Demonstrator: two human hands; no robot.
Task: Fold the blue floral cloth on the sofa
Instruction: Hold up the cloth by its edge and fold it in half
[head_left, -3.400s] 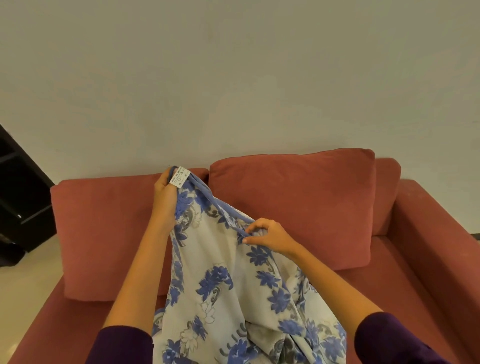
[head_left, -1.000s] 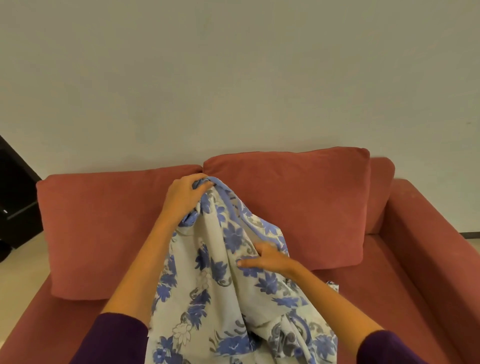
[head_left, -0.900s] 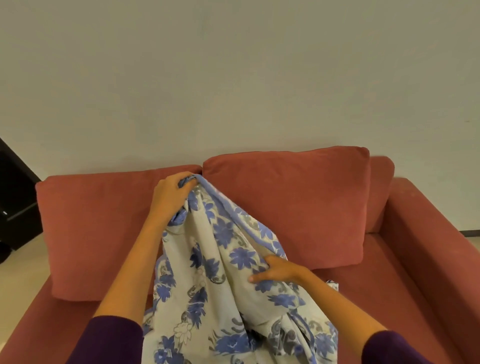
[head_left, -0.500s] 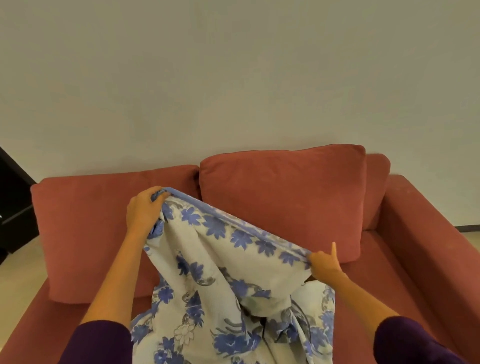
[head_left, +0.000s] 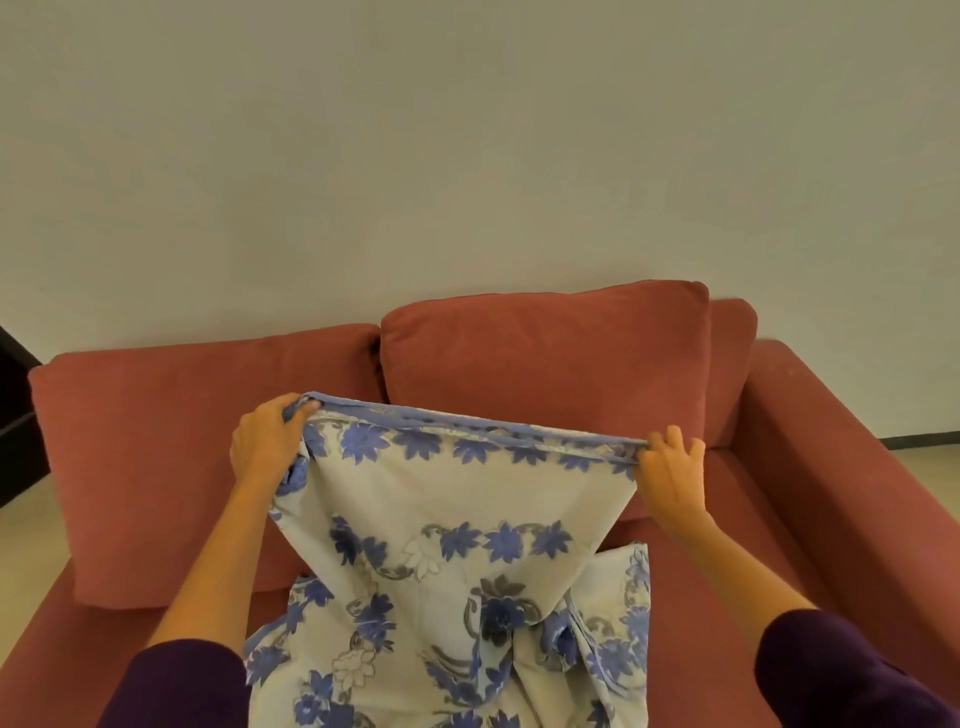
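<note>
The blue floral cloth, white with blue flowers and a blue hem, hangs in front of me above the red sofa. My left hand grips its upper left corner. Further right, my right hand pinches the same hem. Between the two hands the top edge is stretched nearly straight and level. The cloth's lower part falls in loose, bunched folds onto the seat between my arms.
Two red back cushions stand behind the cloth against a plain pale wall. The sofa's right armrest runs along the right side. Dark furniture stands at the left edge, on a pale floor.
My right hand slid right along the hem and my left hand moved left and down. The cloth's top edge went from a bunched slant to a taut, nearly level line.
</note>
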